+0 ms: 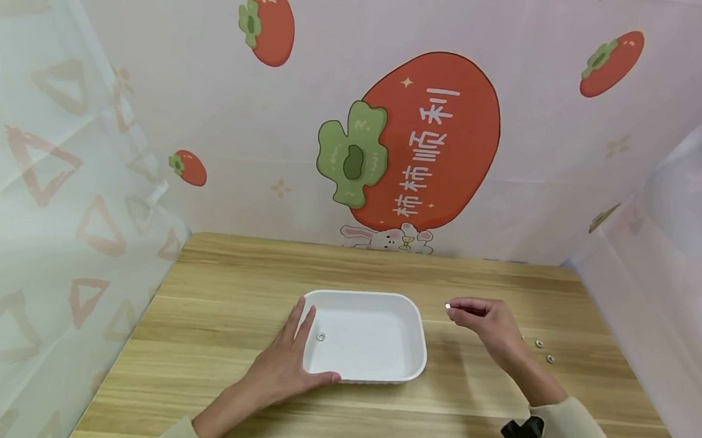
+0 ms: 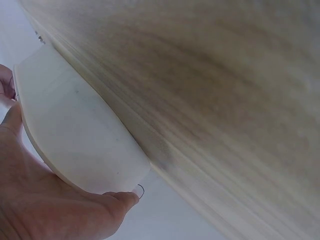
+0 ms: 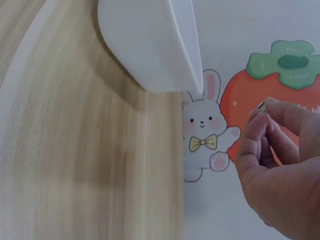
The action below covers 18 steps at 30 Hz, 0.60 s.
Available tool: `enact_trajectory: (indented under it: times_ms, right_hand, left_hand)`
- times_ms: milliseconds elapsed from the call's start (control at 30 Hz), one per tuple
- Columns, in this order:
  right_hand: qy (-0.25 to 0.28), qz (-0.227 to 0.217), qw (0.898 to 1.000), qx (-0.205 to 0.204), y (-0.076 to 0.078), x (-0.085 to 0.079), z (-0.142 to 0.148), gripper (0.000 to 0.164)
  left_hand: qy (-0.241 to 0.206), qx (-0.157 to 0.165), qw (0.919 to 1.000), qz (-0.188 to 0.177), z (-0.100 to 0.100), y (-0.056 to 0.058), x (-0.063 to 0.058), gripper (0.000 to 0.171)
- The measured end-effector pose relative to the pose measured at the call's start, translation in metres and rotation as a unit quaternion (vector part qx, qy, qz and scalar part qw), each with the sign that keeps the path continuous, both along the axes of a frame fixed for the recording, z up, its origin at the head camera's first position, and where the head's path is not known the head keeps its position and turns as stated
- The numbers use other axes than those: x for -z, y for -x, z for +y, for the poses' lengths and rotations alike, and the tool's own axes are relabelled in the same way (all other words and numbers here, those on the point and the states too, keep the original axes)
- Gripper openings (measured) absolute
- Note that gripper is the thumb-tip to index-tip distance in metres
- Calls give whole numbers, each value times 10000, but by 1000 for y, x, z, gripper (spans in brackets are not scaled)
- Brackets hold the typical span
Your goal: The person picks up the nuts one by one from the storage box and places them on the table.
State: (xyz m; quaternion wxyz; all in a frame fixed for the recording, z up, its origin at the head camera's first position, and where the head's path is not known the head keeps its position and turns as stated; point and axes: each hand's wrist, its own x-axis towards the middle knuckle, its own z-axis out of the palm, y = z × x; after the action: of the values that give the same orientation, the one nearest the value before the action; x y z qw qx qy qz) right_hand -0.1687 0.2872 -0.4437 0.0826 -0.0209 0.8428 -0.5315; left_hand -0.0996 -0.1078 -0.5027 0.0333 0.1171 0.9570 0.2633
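Note:
A white rectangular tray [image 1: 372,337] stands on the wooden table. My left hand [image 1: 282,368] holds its left near corner, fingers over the left rim and thumb along the near rim. In the left wrist view this hand [image 2: 55,205] spans the end of the tray [image 2: 82,125]. One small metal nut [image 1: 320,337] lies inside, near the left wall. Right of the tray and above the table, my right hand [image 1: 491,326] pinches another small silver nut [image 1: 448,306] between thumb and fingertips. The right wrist view shows that nut [image 3: 261,106] partly covered by the fingers.
More small nuts lie on the table right of my right hand, among them one nut [image 1: 539,343] and another nut [image 1: 550,359]. A printed cloth backdrop [image 1: 290,207] rises behind the wooden table [image 1: 248,266], with cloth walls on both sides.

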Motion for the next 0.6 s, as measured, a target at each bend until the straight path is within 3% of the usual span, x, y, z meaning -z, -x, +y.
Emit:
enact_trajectory:
  times_ms: [400,600]
  right_hand:
    - [-113,24,9998,144,-2,1,21,42]
    - [-347,-236,9987,300,-5,1,30,49]
  left_hand:
    - [-46,-3,10000,-2,1,0,-2,133]
    - [-60,16,10000,13,1,-2,-1,133]
